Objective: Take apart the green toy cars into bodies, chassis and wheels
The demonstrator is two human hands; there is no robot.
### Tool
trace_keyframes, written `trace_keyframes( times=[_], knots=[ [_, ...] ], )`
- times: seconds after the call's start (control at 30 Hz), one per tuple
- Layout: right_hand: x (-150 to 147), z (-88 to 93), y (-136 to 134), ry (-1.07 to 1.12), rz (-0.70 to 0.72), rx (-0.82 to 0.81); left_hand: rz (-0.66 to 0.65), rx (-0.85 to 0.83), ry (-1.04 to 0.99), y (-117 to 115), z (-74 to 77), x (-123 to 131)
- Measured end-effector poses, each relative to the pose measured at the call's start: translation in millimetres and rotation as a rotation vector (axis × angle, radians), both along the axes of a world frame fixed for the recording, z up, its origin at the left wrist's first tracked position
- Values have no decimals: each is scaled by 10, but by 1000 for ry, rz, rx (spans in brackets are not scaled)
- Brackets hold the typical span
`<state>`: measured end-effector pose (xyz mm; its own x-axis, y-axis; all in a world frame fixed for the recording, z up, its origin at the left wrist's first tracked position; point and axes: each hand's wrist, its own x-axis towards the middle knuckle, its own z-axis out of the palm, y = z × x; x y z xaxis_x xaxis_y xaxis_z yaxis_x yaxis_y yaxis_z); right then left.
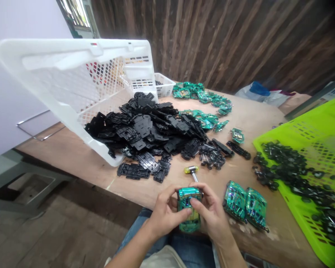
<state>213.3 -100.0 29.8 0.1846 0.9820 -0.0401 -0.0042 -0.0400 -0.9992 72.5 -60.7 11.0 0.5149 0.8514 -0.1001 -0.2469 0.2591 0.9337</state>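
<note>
Between both hands, over the table's front edge, is a shiny green toy car (189, 223). My left hand (166, 210) grips its left side, thumb pressed on the body. From the right, my right hand (212, 212) holds the same car, its thumb on the upper middle. The fingers beneath the car are partly hidden. Just beyond the hands lies a small hammer (191, 170) with a yellow head end and a metal handle. To the right of my right hand, two more green toy cars (235, 201) (256, 209) rest side by side on the table.
A tipped white basket (72, 56) spills a heap of black chassis plates (145, 126). Green car bodies (203, 118) lie behind it, near a small white basket (165, 87). At right, a lime-green basket (290, 208) holds black wheels on axles (284, 158), some spilling onto the table.
</note>
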Motion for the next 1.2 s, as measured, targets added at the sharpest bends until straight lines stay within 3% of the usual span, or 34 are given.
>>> trace_keyframes(
  times=[0.17,0.3,0.37,0.43,0.57,0.67,0.8,0.9,1.07,1.13,1.2],
  knots=[
    [18,114,-35,-269,48,-81,142,-19,-80,64,3,-40],
    [13,127,-25,-772,84,-43,218,55,70,207,-72,-117],
    [-1,93,-6,-901,162,13,218,67,156,252,-124,-121],
    [3,50,33,-880,179,-1,173,36,220,272,-155,-98],
    [67,-30,174,-656,58,-165,99,13,253,276,-145,-32],
    [101,-67,258,-607,-12,-216,74,13,252,274,-138,-15],
    [112,-79,152,-596,-47,-161,76,31,277,271,-152,-29],
    [99,-111,-50,-725,-25,-39,68,76,295,275,-150,-26],
    [41,-205,-195,-859,-120,145,33,131,318,290,-127,-31],
    [60,-211,-157,-791,-130,95,11,132,315,288,-97,-97],
    [114,-197,-95,-584,-101,-43,-33,179,276,287,-52,-202]
  ],
)
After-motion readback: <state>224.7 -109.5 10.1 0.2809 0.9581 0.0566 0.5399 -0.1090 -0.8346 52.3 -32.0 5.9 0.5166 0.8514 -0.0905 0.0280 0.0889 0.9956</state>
